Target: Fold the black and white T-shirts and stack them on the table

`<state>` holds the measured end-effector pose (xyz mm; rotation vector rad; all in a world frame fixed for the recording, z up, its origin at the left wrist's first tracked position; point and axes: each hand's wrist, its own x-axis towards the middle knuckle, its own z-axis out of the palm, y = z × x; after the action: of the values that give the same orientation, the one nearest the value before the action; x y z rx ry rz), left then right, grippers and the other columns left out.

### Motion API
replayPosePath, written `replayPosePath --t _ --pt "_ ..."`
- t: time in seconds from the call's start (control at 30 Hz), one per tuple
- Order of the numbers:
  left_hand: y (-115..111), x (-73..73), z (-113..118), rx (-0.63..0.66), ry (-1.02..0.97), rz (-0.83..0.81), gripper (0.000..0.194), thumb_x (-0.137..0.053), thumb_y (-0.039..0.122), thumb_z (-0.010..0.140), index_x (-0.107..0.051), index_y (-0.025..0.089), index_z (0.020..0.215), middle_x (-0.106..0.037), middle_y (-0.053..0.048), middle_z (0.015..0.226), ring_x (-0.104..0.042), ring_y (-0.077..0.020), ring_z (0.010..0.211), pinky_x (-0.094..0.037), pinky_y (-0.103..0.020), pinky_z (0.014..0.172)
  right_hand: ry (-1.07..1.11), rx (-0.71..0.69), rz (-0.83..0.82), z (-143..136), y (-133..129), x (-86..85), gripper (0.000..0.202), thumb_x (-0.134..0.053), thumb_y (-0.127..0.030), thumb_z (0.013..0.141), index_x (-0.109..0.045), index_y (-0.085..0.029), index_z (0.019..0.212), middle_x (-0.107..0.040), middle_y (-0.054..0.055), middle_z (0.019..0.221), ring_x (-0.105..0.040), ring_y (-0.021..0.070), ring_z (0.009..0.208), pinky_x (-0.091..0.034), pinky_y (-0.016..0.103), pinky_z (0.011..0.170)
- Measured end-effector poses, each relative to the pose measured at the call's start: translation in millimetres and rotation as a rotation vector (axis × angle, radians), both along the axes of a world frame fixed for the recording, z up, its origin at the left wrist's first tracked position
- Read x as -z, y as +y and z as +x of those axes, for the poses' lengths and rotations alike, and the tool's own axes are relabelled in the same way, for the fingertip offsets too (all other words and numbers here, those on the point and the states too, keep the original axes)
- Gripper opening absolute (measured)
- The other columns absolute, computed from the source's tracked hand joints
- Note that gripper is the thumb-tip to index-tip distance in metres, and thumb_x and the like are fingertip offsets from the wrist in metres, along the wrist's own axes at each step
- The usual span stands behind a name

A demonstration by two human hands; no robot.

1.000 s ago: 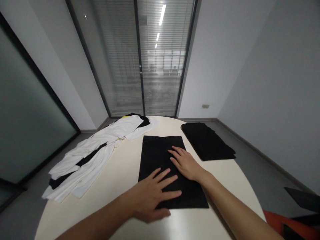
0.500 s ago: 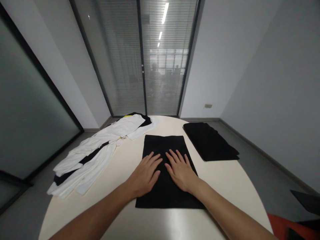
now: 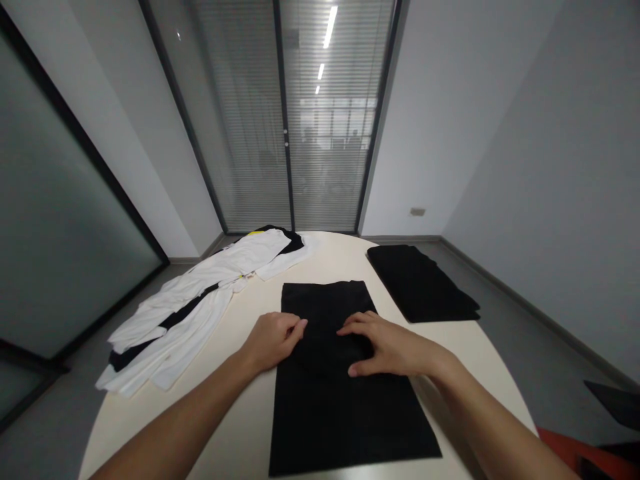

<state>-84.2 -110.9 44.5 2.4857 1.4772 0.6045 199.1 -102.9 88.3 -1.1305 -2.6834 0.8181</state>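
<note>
A black folded garment (image 3: 335, 413) lies flat in front of me, its lower edge near the bottom of the view. My left hand (image 3: 275, 339) is closed in a pinch at the garment's left edge, its thumb and curled forefinger pressed together on the cloth. Over the right half of the garment, my right hand (image 3: 383, 343) is arched with thumb and fingers apart, fingertips at or just above the cloth; nothing shows between them. Whether it touches the surface I cannot tell.
A stack of folded black cloth (image 3: 420, 287) sits at the right edge of the round cream table (image 3: 235, 407). White and black garments (image 3: 200, 300) are laid out in a long pile on the left. A red item (image 3: 570, 453) shows low at the right.
My hands were lying flat with fingers spread on the garment. Now the left is pinched at its edge and the right is arched. The garment's lower edge reaches closer to me.
</note>
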Motion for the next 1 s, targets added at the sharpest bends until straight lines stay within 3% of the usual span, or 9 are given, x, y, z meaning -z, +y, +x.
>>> replayPosePath --t 0.1,0.2,0.27,0.33,0.4,0.5,0.67,0.87,1.0 --pt "2.8 4.1 -2.4 -0.123 -0.019 0.086 0.05 -0.039 0.038 0.104 -0.065 0.02 0.066 -0.066 -0.002 0.065 -0.064 -0.0176 0.065 -0.048 -0.031 0.069 0.059 -0.012 -0.159 2.8 -3.3 -6.2 0.067 -0.081 -0.05 0.077 -0.063 -0.024 0.136 -0.068 0.008 0.125 -0.063 0.0256 0.113 -0.048 0.035 0.1" --pt "10.8 14.7 -5.9 -0.156 -0.09 0.225 0.029 -0.047 0.033 0.101 -0.072 0.02 0.104 -0.074 -0.008 0.106 -0.067 -0.0228 0.101 -0.051 -0.037 0.092 0.088 0.038 -0.232 0.9 -2.3 -4.4 0.06 -0.074 -0.046 0.085 -0.06 -0.024 0.139 -0.074 0.005 0.106 -0.069 0.0202 0.093 -0.053 0.029 0.084" --pt "17.2 24.6 -9.0 -0.116 -0.094 0.247 0.033 -0.054 0.032 0.098 -0.065 0.021 0.127 -0.063 -0.01 0.137 -0.057 -0.0264 0.125 -0.045 -0.043 0.108 0.079 0.103 -0.078 0.2 3.4 2.3 0.045 -0.066 -0.042 0.091 -0.064 -0.023 0.132 -0.074 0.005 0.103 -0.069 0.0199 0.09 -0.052 0.03 0.083" --pt "22.6 34.5 -12.3 -0.117 -0.084 0.201 0.039 -0.057 0.032 0.096 -0.062 0.022 0.134 -0.056 -0.01 0.146 -0.052 -0.0284 0.132 -0.042 -0.048 0.112 0.047 0.228 0.179 2.5 12.7 13.1 0.036 -0.06 -0.038 0.095 -0.067 -0.022 0.127 -0.071 0.008 0.114 -0.066 0.0229 0.103 -0.05 0.034 0.093" --pt "26.9 41.7 -14.9 -0.14 -0.1 0.162 0.041 -0.058 0.031 0.096 -0.06 0.021 0.136 -0.059 -0.011 0.143 -0.054 -0.0287 0.13 -0.042 -0.049 0.112 -0.014 0.39 0.353 8.1 23.5 26.3 0.037 -0.058 -0.036 0.096 -0.065 -0.02 0.129 -0.066 0.011 0.128 -0.06 0.0272 0.117 -0.045 0.038 0.102" --pt "33.4 45.2 -16.8 -0.173 -0.139 0.158 0.042 -0.059 0.03 0.095 -0.06 0.021 0.136 -0.065 -0.01 0.134 -0.057 -0.0292 0.124 -0.045 -0.049 0.108 -0.12 0.611 0.384 18.4 37.9 45.5 0.04 -0.057 -0.04 0.097 -0.065 -0.016 0.128 -0.063 0.015 0.131 -0.057 0.0315 0.119 -0.047 0.041 0.1" --pt "46.8 45.3 -18.3 -0.235 -0.237 0.105 0.045 -0.064 0.028 0.09 -0.061 0.018 0.133 -0.07 -0.012 0.116 -0.063 -0.0289 0.109 -0.051 -0.046 0.098 -0.128 0.651 0.347 26.1 51.2 59.6 0.035 -0.06 -0.044 0.094 -0.069 -0.015 0.112 -0.067 0.015 0.12 -0.06 0.0305 0.112 -0.046 0.038 0.097" --pt "51.6 47.3 -22.1 -0.21 -0.312 0.007 0.041 -0.061 0.026 0.09 -0.063 0.019 0.131 -0.07 -0.01 0.115 -0.062 -0.0259 0.109 -0.048 -0.043 0.101 0.055 0.627 0.202 28.4 53.2 53.2 0.027 -0.063 -0.034 0.091 -0.064 -0.018 0.113 -0.072 0.01 0.104 -0.066 0.0223 0.091 -0.048 0.031 0.08" --pt "49.1 43.4 -22.0 -0.163 -0.328 -0.009 0.037 -0.057 0.026 0.093 -0.063 0.02 0.129 -0.069 -0.009 0.118 -0.061 -0.0255 0.112 -0.047 -0.042 0.102 0.091 0.705 0.16 31.0 51.6 49.5 0.025 -0.065 -0.033 0.089 -0.065 -0.019 0.109 -0.073 0.009 0.103 -0.067 0.0208 0.085 -0.048 0.03 0.075"
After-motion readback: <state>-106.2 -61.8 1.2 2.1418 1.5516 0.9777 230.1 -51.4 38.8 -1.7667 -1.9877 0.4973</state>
